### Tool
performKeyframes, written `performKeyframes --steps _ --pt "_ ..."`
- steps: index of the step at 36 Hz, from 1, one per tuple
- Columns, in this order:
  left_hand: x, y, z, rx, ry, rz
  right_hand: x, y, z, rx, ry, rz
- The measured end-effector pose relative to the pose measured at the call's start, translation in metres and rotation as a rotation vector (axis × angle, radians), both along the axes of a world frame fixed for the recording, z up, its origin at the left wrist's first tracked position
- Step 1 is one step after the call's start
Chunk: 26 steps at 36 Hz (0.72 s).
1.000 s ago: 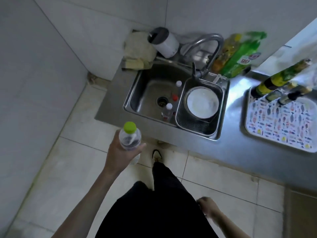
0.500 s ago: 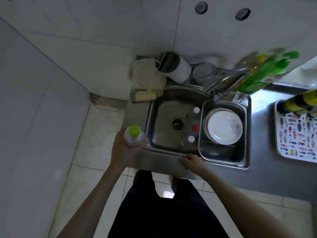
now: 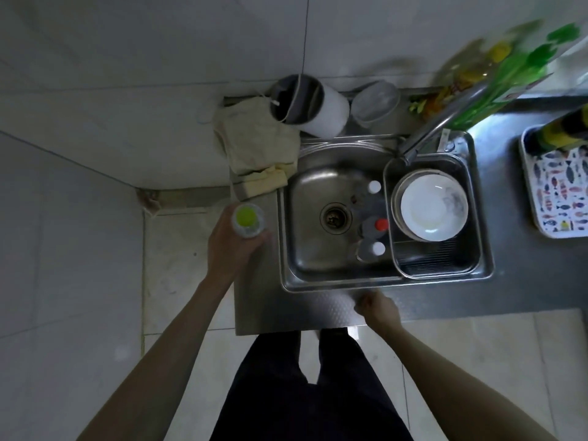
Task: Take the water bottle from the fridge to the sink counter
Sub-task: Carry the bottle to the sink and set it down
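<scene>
The water bottle (image 3: 248, 221) is clear plastic with a lime-green cap, seen from above. My left hand (image 3: 231, 245) grips it upright over the left end of the steel sink counter (image 3: 257, 300), just left of the sink basin (image 3: 318, 249). Whether the bottle's base touches the counter is hidden by my hand. My right hand (image 3: 377, 308) rests on the counter's front edge below the basin, fingers curled, holding nothing.
In the basin stand three small bottles (image 3: 375, 224) with white and red caps, beside a wire rack with white plates (image 3: 432, 206). A cloth (image 3: 254, 144), a canister (image 3: 305, 103) and a lidded jar (image 3: 375, 101) sit behind. A fish-patterned tray (image 3: 560, 192) lies right.
I have stepped closer, and the view now looks straight down on the sink. My left hand carried the bottle forward over the counter's left end. My right hand stays at the front edge.
</scene>
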<state>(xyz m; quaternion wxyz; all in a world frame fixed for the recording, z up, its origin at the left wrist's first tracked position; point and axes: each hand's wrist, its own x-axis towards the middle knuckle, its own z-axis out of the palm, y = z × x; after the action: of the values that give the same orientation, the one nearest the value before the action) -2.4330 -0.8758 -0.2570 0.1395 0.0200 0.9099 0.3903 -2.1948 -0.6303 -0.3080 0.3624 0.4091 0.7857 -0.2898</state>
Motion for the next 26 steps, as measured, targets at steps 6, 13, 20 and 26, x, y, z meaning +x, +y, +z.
performKeyframes --steps 6,13,20,26 --pt "-0.006 -0.001 -0.006 0.032 -0.044 0.085 0.001 -0.002 -0.004 0.031 0.003 -0.032" --pt "-0.004 -0.004 -0.014 0.028 -0.136 0.080 -0.011 0.012 -0.006 -0.003 -0.098 0.044" --pt "0.012 -0.005 -0.015 -0.052 -0.291 0.014 -0.010 0.014 0.009 -0.070 -0.067 0.015" --pt "0.065 0.014 -0.005 -0.277 -0.632 -0.248 0.051 0.006 0.037 -0.148 0.048 -0.212"
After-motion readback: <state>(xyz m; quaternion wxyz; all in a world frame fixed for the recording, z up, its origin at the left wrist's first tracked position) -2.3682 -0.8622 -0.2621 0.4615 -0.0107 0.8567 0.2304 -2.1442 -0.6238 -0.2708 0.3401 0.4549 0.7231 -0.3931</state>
